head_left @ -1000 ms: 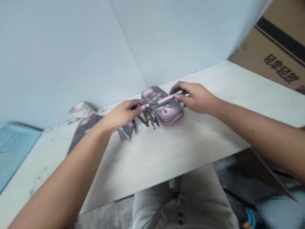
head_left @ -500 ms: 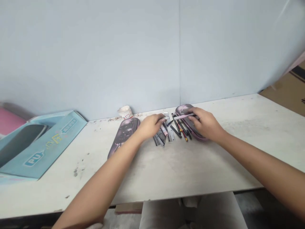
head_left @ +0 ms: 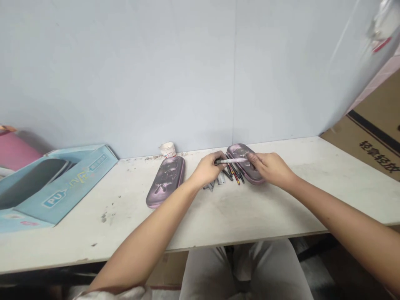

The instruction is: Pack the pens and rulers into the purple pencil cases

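Observation:
A slim light pinkish pen (head_left: 236, 160) spans the space between my hands, above the table. My right hand (head_left: 271, 167) pinches its right end between thumb and fingers. The fingers of my left hand (head_left: 208, 170) are closed on its dark left end; whether that end is a separate cap I cannot tell. Below lie several pencils and dark pens (head_left: 235, 174) and clear rulers (head_left: 221, 178), partly hidden by my left hand. A dark purple pencil case (head_left: 242, 156) lies closed behind my right hand, and a similar pencil case (head_left: 166, 179) lies left of my left forearm.
A small white cup-like container (head_left: 168, 149) stands by the wall. On the left is a light blue box (head_left: 67, 187) with a dark object in it, beside something pink (head_left: 18, 152). A cardboard box (head_left: 368, 133) stands past the table's (head_left: 296, 208) right end.
My hands have come together, the pen's left end now reaching my left fingers. The camera view has shifted, showing more of the cardboard box on the right.

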`<move>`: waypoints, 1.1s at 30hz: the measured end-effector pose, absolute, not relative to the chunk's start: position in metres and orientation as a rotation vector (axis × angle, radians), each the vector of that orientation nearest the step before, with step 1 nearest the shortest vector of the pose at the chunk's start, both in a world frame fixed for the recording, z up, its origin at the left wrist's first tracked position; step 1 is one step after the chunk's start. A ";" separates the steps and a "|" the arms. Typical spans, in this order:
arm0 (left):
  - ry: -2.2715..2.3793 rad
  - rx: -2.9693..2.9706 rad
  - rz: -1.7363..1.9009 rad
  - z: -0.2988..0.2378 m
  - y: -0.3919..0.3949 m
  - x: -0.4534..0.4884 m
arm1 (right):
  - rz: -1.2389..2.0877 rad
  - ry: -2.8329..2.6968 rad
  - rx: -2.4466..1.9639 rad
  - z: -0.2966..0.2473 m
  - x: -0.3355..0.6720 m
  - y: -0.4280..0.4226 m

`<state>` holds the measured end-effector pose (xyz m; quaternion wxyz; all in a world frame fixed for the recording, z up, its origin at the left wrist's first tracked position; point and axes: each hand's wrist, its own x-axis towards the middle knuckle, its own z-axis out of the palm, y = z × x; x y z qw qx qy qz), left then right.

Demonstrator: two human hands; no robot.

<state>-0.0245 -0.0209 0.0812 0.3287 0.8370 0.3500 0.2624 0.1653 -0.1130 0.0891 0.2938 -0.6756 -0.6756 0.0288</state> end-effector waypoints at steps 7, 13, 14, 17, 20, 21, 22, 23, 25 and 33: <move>0.969 2.496 0.597 0.092 -0.045 -0.016 | 0.092 -1.820 -1.566 0.091 0.170 -0.128; 0.876 2.645 0.619 0.096 -0.052 -0.019 | 0.099 -1.697 -1.680 0.088 0.169 -0.127; 0.886 2.653 0.621 0.096 -0.051 -0.019 | 0.138 -1.702 -1.626 0.087 0.170 -0.127; 0.906 2.680 0.642 0.091 -0.047 -0.020 | 0.184 -1.736 -1.560 0.084 0.172 -0.127; 0.893 2.785 0.673 0.084 -0.037 -0.018 | 0.163 -1.727 -1.723 0.074 0.174 -0.120; 0.878 2.850 0.675 0.082 -0.032 -0.017 | 0.156 -1.728 -1.792 0.070 0.173 -0.117; 0.849 2.929 0.665 0.078 -0.025 -0.016 | 0.146 -1.740 -1.863 0.065 0.170 -0.113; 0.802 3.017 0.637 0.075 -0.017 -0.014 | 0.122 -1.762 -1.937 0.061 0.164 -0.108; 0.667 3.185 0.520 0.065 0.002 -0.010 | 0.039 -1.831 -2.094 0.053 0.149 -0.099; 0.712 3.289 0.277 0.038 0.049 -0.025 | -0.237 -1.868 -2.308 0.056 0.141 -0.063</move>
